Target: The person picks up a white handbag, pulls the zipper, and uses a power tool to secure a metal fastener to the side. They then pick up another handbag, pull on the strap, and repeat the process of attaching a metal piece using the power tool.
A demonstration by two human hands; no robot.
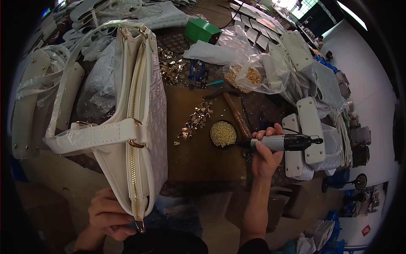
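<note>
My left hand grips the near end of a white handbag, beside the zipper's metal end. The bag stands on the left with its gold zipper facing up and a plastic-wrapped strap across it. In my right hand is a silver and black electric screwdriver, its tip pointing left. That tip is beside a round dish of tiny gold screws. Gold metal fittings lie scattered between the bag and the dish. Behind the dish rests a hammer.
Blue-handled pliers, a green box and a plastic bag of gold parts are at the back of the table. White bag pieces are stacked on the right, and more wrapped bags lie at the left.
</note>
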